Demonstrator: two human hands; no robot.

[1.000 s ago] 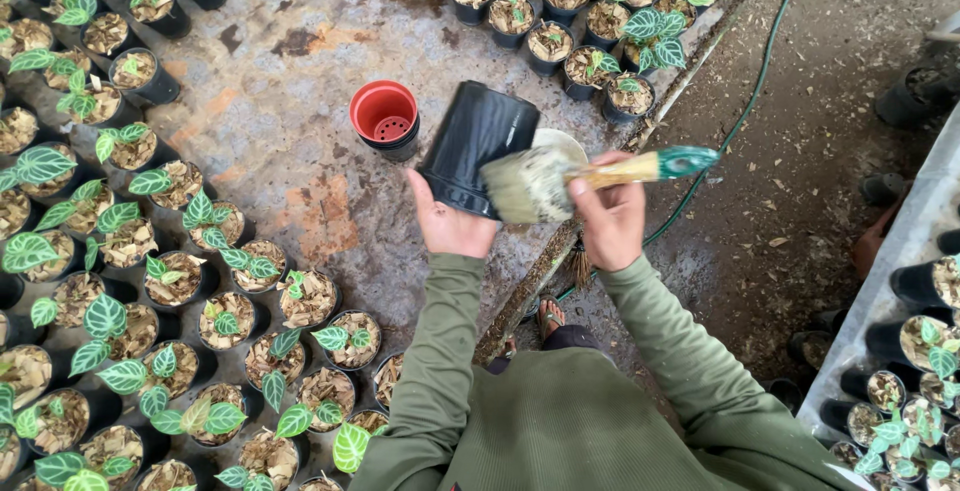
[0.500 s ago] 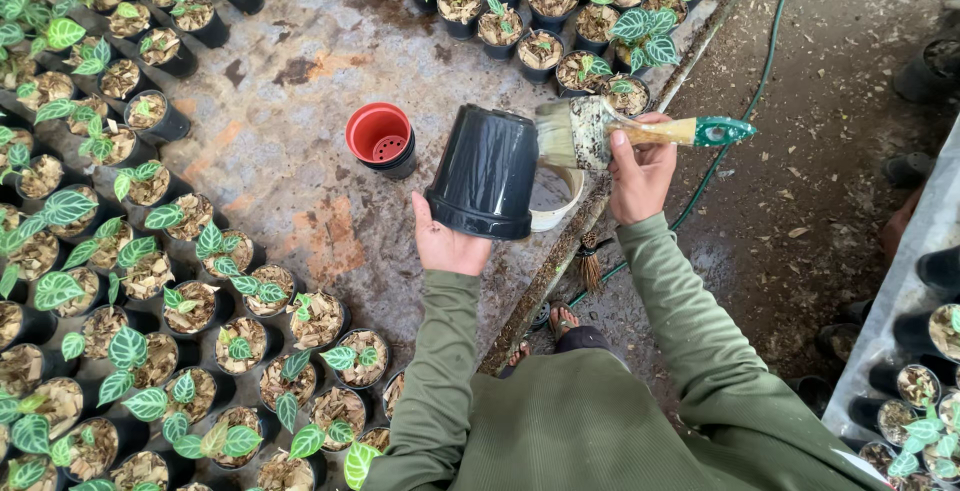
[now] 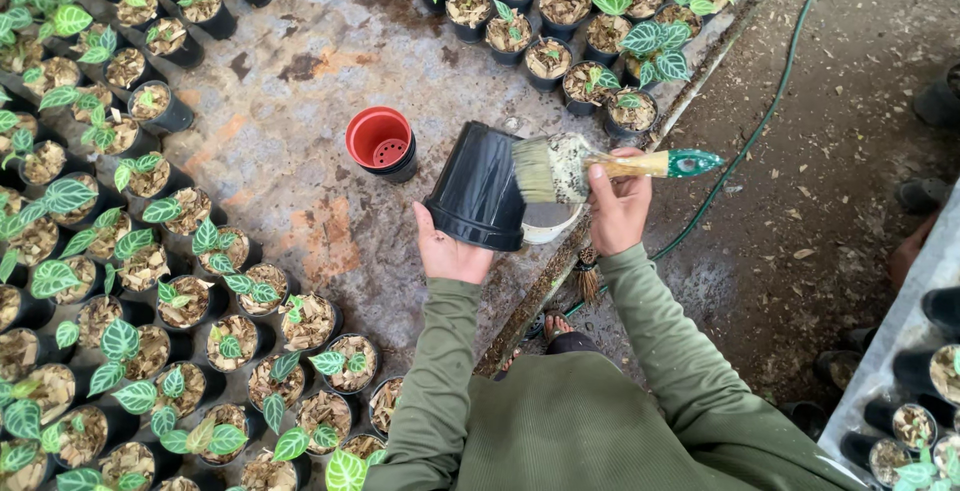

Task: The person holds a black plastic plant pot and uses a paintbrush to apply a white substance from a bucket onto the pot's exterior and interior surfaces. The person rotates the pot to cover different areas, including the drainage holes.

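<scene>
My left hand (image 3: 447,251) holds a black plastic pot (image 3: 480,186) by its rim, tipped on its side above the concrete bench. My right hand (image 3: 617,209) grips a wide paintbrush (image 3: 600,165) with a wooden ferrule and a green handle tip. Its pale bristles lie against the pot's side. A white bowl (image 3: 553,224) shows partly under the pot and brush. A red pot (image 3: 380,140) nested in a black one stands upright just left of the black pot.
Many small black pots with green-veined seedlings (image 3: 150,281) crowd the left side and the back row (image 3: 600,41) of the bench. A green hose (image 3: 770,111) runs over the dirt ground on the right. Another tray of pots (image 3: 920,411) stands at lower right.
The black pot has been turned in my left hand, and the brush has shifted across the pot's side, its bristles now pointing left.
</scene>
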